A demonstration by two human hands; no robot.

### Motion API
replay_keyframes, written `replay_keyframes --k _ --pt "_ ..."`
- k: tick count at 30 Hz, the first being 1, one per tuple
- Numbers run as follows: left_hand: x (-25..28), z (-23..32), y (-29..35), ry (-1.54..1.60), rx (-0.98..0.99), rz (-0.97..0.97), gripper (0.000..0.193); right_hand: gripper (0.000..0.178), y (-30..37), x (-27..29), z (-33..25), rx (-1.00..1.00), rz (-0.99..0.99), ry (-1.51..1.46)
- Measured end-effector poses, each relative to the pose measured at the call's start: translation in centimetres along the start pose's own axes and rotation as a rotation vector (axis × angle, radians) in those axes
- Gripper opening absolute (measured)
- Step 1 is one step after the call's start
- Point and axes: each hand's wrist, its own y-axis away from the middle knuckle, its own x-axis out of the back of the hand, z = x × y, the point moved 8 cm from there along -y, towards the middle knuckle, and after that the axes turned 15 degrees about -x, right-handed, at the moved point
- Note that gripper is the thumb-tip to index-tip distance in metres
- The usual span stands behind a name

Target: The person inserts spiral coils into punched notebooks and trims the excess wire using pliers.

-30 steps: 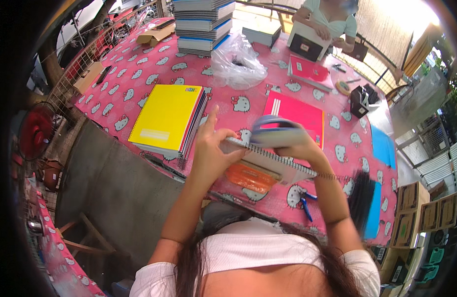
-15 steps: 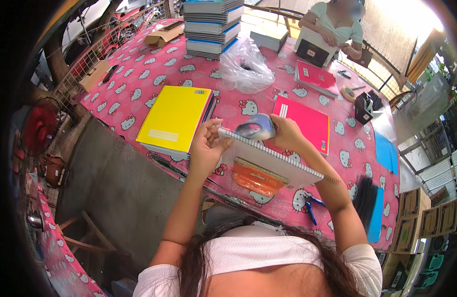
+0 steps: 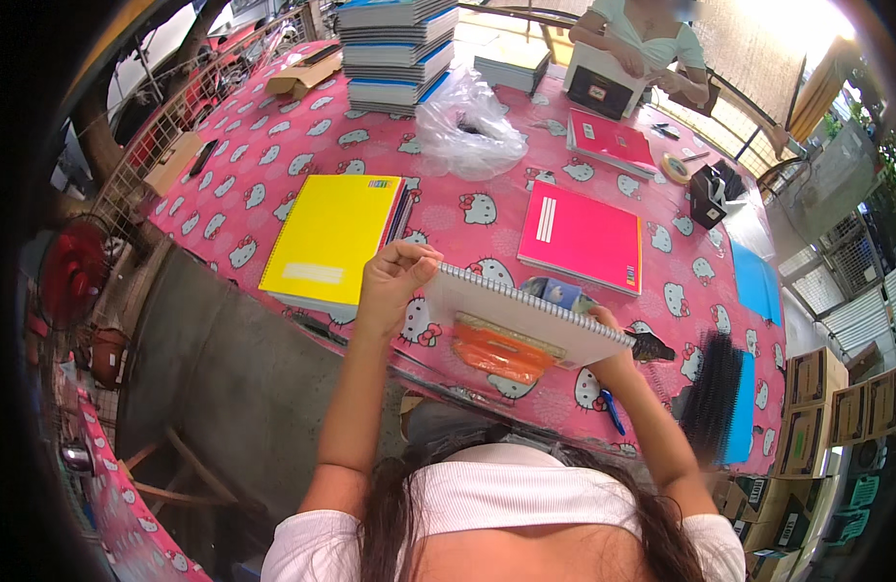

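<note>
A white-paged spiral notebook (image 3: pixel 525 315) is held up tilted in front of me, with its wire coil along the top edge. My left hand (image 3: pixel 397 281) pinches the left end of it, fingers closed at the corner. At the opposite end, my right hand (image 3: pixel 613 354) grips the notebook, its fingers partly hidden behind the pages. A blue patterned cover (image 3: pixel 556 291) shows behind the coil. An orange plastic-wrapped item (image 3: pixel 503 353) appears at the notebook's lower side. Blue-handled pliers (image 3: pixel 614 411) lie beside my right forearm, partly covered.
A yellow notebook (image 3: pixel 329 233) tops a pile at left; a pink notebook (image 3: pixel 582 236) lies beyond my hands. Farther off are a tall notebook stack (image 3: pixel 397 63), a plastic bag (image 3: pixel 467 131) and a tape roll (image 3: pixel 675 169). Black coils (image 3: pixel 712 403) lie at right. A person sits opposite.
My right hand has moved from behind the coil's middle down to the notebook's right end. The blue cover has dropped lower behind the coil. One plier handle is no longer visible.
</note>
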Motion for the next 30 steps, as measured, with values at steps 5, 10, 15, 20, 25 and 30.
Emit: replay_keyframes --k 5,10,15,20,25,30 --pt "-0.8 0.7 -1.1 0.038 -0.004 -0.064 0.014 0.062 8.7 4.0 2.2 -0.195 0.155 0.163" --pt "-2.3 -2.1 -2.4 0.097 0.09 -0.052 0.017 0.06 14.0 3.0 4.2 -0.286 0.186 0.139" --pt "-11.2 3.6 -1.9 -0.289 -0.408 -0.165 0.02 0.044 14.1 12.8 -5.4 -0.09 0.304 -0.352" --pt "-18.7 6.6 0.5 -0.517 -0.711 -0.338 0.018 0.046 10.2 18.8 -15.3 0.096 0.443 -0.339" --pt "-20.7 7.2 1.3 -0.509 -0.813 -0.441 0.017 0.048 9.8 18.9 -15.9 0.04 0.497 -0.282" --pt "-20.3 7.3 1.3 -0.507 -0.773 -0.417 0.017 0.049 10.3 19.2 -16.2 0.049 0.518 -0.256"
